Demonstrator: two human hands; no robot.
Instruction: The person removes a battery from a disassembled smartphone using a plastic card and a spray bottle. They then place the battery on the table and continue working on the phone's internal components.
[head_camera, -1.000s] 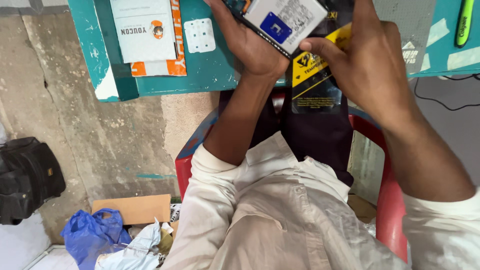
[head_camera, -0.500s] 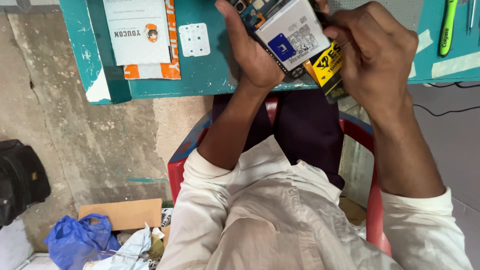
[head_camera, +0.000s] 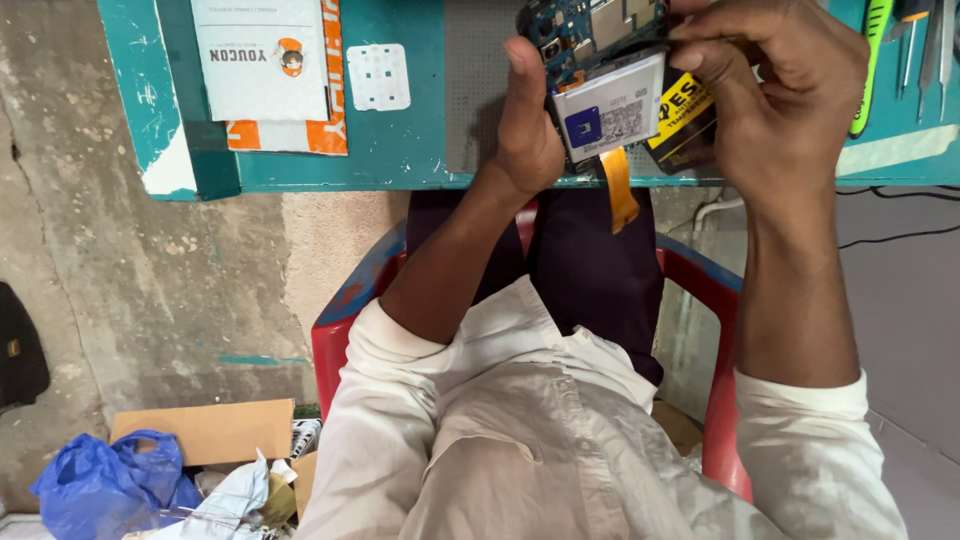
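A teal-painted tabletop (head_camera: 400, 160) with chipped paint at its near-left corner stands over a rough concrete floor, seen from above. The seated person wears a pale shirt with rolled cuffs and occupies a red plastic chair (head_camera: 345, 330).

Over the near edge of the tabletop, toward its right half, the left hand (head_camera: 525, 130) is closed around the left side of an opened phone (head_camera: 600, 60), its blue circuit board exposed, thumb lying along the edge. The right hand (head_camera: 775, 95) is curled over the phone's right side, fingertips pinching at the white-labelled battery (head_camera: 612, 115) that sits on the phone body. An orange ribbon cable (head_camera: 620, 190) hangs from the phone below the table edge. A black and yellow packet (head_camera: 680, 125) is tucked just beside the battery, beneath the right hand.

Near the left edge lie a white booklet (head_camera: 262, 55) on an orange-bordered sheet (head_camera: 325, 120), and a small white square sticker card (head_camera: 378, 77) beside them. A green-handled tool (head_camera: 868, 60) rests near the right edge. On the floor lie a blue plastic bag (head_camera: 95, 490) and flattened cardboard (head_camera: 205, 432).
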